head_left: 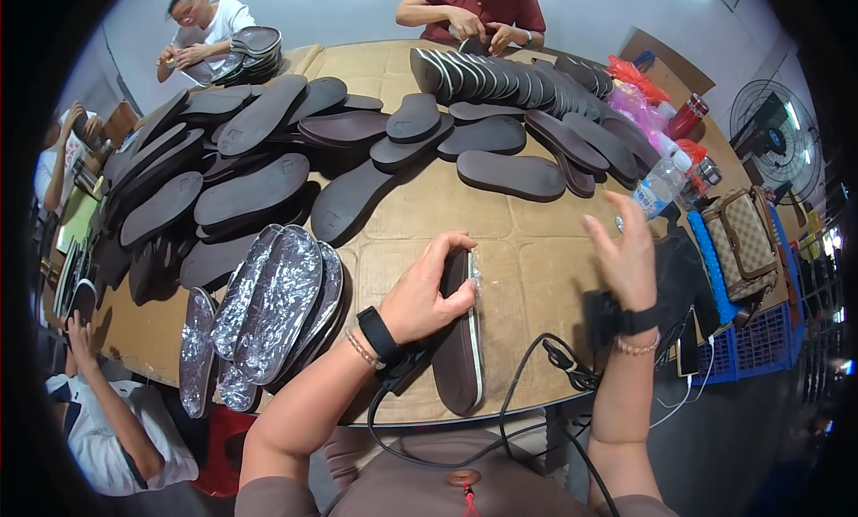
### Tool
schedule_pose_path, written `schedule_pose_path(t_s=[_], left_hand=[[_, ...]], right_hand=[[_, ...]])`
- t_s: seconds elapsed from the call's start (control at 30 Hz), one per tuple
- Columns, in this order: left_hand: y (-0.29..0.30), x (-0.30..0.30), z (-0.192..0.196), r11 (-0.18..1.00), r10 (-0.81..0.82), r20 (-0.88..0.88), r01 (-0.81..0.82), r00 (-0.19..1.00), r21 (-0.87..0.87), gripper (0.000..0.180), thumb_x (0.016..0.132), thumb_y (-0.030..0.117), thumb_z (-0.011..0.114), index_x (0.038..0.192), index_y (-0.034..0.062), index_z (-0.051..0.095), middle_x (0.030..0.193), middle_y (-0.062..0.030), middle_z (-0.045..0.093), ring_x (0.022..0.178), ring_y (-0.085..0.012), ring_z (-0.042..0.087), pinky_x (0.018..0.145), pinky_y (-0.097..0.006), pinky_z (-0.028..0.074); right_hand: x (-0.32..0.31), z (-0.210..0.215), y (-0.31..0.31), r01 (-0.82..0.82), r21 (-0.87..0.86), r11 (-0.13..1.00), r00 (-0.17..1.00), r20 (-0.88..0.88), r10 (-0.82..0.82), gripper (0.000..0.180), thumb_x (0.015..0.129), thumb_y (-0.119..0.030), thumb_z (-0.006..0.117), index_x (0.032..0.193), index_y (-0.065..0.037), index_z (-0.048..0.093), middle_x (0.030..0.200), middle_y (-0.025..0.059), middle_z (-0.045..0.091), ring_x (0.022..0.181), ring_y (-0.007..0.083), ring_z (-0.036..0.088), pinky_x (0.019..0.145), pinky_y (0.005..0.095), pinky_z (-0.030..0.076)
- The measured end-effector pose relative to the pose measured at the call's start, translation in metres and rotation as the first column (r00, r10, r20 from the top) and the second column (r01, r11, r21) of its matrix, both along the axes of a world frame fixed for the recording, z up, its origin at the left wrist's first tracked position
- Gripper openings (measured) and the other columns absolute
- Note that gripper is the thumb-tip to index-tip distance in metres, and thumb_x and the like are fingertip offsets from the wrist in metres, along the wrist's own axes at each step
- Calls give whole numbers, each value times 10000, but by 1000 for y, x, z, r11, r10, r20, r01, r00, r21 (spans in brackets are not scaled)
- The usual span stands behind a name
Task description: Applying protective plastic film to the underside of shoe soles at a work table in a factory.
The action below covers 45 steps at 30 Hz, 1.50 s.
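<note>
My left hand (427,294) grips a dark brown shoe sole (458,367) on its edge, thumb on one side and fingers over the other. A whitish rim and some shiny clear film show along the sole's right side. To its right, my right hand (628,267) is raised with its fingers apart and nothing in them. Left of my left arm lies a stack of soles wrapped in clear film (279,302). Beyond my hands, a large heap of bare dark soles (253,193) spreads over the cardboard-covered table (527,249).
A row of upright soles (500,81) stands at the far side. To the right are a water bottle (661,184), a red flask (688,117), a patterned bag (740,244), a phone (687,343) and a fan (773,137). Black cables (509,410) cross my front. Several people work around the table.
</note>
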<state>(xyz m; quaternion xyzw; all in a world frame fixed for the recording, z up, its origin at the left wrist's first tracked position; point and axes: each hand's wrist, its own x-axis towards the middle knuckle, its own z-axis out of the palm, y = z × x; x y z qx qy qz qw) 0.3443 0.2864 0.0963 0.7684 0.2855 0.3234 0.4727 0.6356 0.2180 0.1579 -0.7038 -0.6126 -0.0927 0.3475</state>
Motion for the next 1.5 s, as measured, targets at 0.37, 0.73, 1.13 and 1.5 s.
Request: schedule_pose_path(t_s=[0.37,0.73,1.13,1.5], left_hand=[[7,-23,7,987,147,-160,-135,976,82,535,877,157,709,1361,48,509,1316,-189,596,1219,-287,606,1024,-372,487],[5,-48,-3,989,64,21,-60,998,-138,573,936,282,693,1400,53,446,1562,-203,408,1422,-299,468,1196,-477,358],[0,-38,-1,978,178,-23,-174,984,116,690,783,184,785,1372,30,461,1441,-299,468,1357,-435,497,1137,-454,397],[0,-43,-6,980,194,25,-195,981,36,681,811,213,759,1385,6,456,1413,-272,492,1339,-409,515,1135,-443,402]], right_hand=[[-125,3,-2,-595,-216,774,797,-284,534,365,855,-351,794,853,-25,628,683,146,666,613,339,679,571,416,527],[-99,-32,20,-663,-162,731,364,-923,126,180,1037,-170,649,970,-25,565,664,-9,562,583,57,514,520,250,417],[-140,-14,-11,-618,-43,785,781,-146,607,582,735,-484,892,962,-37,597,867,108,607,671,285,634,591,376,523],[-124,-31,0,-621,-5,784,408,-856,318,172,878,68,634,999,-14,543,902,79,663,818,138,678,742,280,555]])
